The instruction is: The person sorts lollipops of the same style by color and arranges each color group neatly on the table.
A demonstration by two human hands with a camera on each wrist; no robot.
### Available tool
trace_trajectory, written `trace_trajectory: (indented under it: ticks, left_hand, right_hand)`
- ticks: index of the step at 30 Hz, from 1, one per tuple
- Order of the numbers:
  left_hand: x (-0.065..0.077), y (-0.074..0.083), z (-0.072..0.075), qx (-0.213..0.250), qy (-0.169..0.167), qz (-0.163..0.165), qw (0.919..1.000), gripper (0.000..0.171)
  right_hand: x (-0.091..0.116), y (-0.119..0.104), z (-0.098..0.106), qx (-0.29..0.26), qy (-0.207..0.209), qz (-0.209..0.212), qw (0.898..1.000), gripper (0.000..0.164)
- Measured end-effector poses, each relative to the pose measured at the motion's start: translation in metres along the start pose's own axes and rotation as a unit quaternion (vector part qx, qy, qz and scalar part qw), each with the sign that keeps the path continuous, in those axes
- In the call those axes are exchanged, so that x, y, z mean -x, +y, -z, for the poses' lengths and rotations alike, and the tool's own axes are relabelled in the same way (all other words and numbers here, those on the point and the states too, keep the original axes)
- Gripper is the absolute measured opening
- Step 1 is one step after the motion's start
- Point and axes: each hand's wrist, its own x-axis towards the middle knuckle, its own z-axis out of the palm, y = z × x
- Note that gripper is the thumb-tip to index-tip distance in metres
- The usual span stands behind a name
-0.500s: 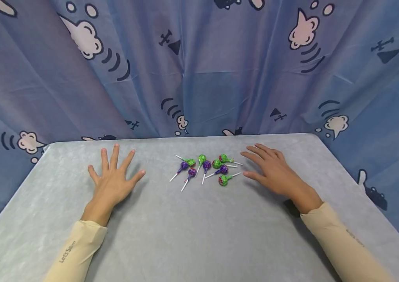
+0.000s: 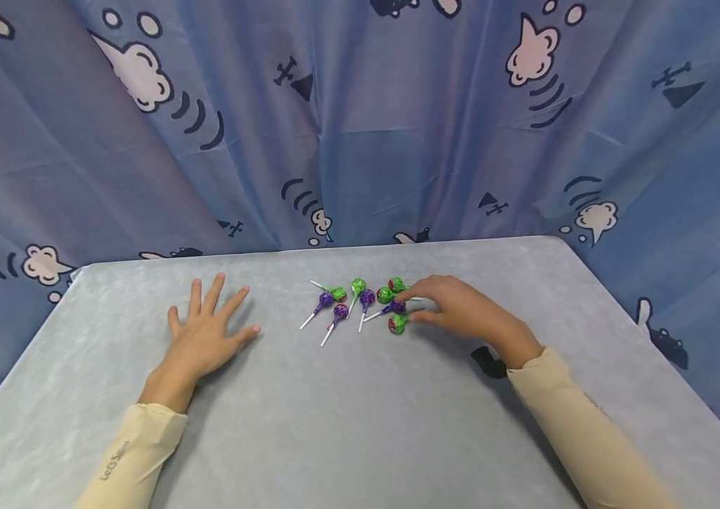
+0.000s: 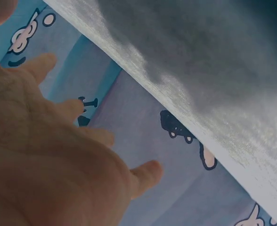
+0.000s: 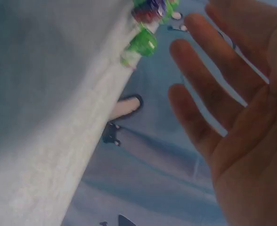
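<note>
Green- and purple-wrapped lollipops on white sticks lie in a loose group at the middle of the table. My right hand reaches over the group's right side, with its index finger by a purple lollipop and its thumb by the nearest green lollipop. Whether the fingertips touch either one I cannot tell. In the right wrist view the fingers are apart, and a green lollipop shows beyond them. Off to the left, my left hand is spread above the tabletop and holds nothing.
Farther left in the group are a green lollipop and a purple lollipop. A white cloth covers the table. Behind its far edge hangs a blue patterned curtain. A dark object shows below the right wrist.
My right hand has moved left, from beside the lollipops to over those on the right, and its fingers are more bent. The left hand stays spread nearly in place. The head view has shifted slightly.
</note>
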Motion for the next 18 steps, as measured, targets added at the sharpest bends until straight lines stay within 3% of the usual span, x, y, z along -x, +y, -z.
trace_trajectory:
  ticks: [10,18]
  left_hand:
    - [-0.001,0.0,0.0,0.013,-0.023,-0.026,0.9993,0.076]
    - [0.0,0.002,-0.001,0.015,-0.029,-0.028,0.9991,0.074]
  right_hand:
    - [-0.003,0.001,-0.01,-0.004,-0.018,0.021,1.0,0.037]
    - [-0.007,0.006,-0.017,0.011,-0.019,0.034,0.999,0.037]
